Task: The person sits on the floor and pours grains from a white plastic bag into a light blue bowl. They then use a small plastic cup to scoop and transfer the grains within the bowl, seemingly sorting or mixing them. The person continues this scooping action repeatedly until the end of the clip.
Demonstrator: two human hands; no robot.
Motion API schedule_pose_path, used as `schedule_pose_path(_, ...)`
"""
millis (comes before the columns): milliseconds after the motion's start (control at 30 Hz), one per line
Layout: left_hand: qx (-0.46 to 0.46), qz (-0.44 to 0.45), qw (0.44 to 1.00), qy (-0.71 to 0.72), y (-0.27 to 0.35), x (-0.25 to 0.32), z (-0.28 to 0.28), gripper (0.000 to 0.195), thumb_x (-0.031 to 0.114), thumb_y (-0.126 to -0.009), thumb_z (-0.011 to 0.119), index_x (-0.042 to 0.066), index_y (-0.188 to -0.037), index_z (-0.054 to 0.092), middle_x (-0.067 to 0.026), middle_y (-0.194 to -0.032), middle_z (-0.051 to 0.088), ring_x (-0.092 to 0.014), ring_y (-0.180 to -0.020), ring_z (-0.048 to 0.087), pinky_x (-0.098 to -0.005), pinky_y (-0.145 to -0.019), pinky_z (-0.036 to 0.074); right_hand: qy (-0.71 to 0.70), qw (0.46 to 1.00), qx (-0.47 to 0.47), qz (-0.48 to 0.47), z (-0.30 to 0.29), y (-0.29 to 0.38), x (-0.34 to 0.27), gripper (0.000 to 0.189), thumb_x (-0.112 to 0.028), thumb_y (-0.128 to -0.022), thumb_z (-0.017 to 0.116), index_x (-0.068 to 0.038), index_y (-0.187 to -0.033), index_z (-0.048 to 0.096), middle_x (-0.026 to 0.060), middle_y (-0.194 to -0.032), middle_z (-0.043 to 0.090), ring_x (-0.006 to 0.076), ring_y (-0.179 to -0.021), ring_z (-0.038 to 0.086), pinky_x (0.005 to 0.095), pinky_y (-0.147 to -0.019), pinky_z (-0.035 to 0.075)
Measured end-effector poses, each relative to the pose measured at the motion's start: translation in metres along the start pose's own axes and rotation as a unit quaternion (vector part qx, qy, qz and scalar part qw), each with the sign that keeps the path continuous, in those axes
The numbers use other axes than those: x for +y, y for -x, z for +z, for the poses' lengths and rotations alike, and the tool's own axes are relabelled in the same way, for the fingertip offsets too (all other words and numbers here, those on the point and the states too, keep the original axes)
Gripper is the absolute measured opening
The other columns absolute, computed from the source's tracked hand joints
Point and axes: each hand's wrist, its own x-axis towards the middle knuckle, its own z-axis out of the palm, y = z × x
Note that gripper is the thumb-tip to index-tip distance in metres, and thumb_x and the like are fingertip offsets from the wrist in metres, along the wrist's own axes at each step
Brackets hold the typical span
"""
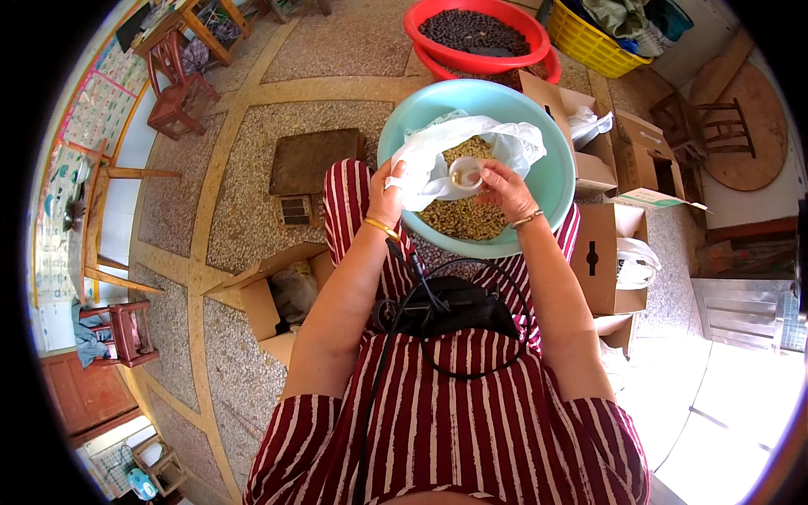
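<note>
My left hand [386, 194] grips the rim of a white plastic bag [424, 151], which lies partly over a large light-blue plastic basin [558, 151]. My right hand [507, 192] holds a small clear plastic cup [466, 173] at the bag's mouth. What the cup contains is hard to make out. Small yellowish-brown pieces, perhaps seeds or grains [464, 218], lie in the basin, and similar pieces show inside the bag behind the cup. The basin stands at my knees. Some of my right fingers are hidden behind the cup.
Beyond the basin stand red plastic basins [413, 28] with dark round pieces, and a yellow basket [584, 41]. Open cardboard boxes [600, 262] line the right side; another box [259, 315] is at the left. A low wooden stool [314, 161] stands left of my knee. Black cables [470, 377] cross my lap.
</note>
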Motion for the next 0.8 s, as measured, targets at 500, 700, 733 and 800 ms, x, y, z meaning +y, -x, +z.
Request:
schedule_pose_path(500,-0.003,-0.011,0.999,-0.031,0.003,0.010,0.006,0.035,0.023,-0.086,0.054,-0.002,-0.111,0.055,-0.0063,-0.096,0.060,-0.013,-0.085,0.056,-0.0262,-0.075,0.045,0.529,0.766,0.213,-0.296,0.007,-0.021,0.005,0.057,-0.012,-0.063,0.070,-0.013,-0.115,0.049,0.0121,-0.113,0.047,0.0317,-0.104,0.045,0.0391,-0.090,0.039)
schedule_pose_path(700,-0.018,0.016,0.998,-0.052,0.004,0.012,0.008,0.029,0.009,-0.081,0.060,-0.001,-0.108,0.056,-0.0059,-0.096,0.061,-0.012,-0.083,0.057,-0.0252,-0.074,0.046,0.540,0.735,0.230,-0.339,0.013,-0.016,-0.008,0.061,-0.007,-0.062,0.070,-0.011,-0.118,0.047,0.0123,-0.114,0.047,0.0320,-0.104,0.045,0.0390,-0.089,0.040)
schedule_pose_path(733,-0.013,0.014,0.998,-0.057,0.004,0.012,0.009,0.029,0.007,-0.080,0.060,-0.001,-0.107,0.056,-0.0060,-0.096,0.061,-0.012,-0.082,0.058,-0.0251,-0.074,0.046,0.526,0.736,0.240,-0.352,0.012,-0.016,-0.008,0.061,-0.006,-0.061,0.070,-0.012,-0.117,0.047,0.0123,-0.114,0.048,0.0323,-0.104,0.045,0.0393,-0.089,0.040)
schedule_pose_path(800,-0.003,0.011,0.998,-0.069,0.004,0.013,0.012,0.029,0.003,-0.078,0.062,-0.001,-0.106,0.056,-0.0061,-0.095,0.061,-0.013,-0.081,0.058,-0.0249,-0.075,0.047,0.498,0.749,0.254,-0.355,0.010,-0.016,-0.007,0.060,-0.005,-0.062,0.070,-0.011,-0.117,0.047,0.0118,-0.112,0.049,0.0307,-0.102,0.047,0.0381,-0.087,0.042)
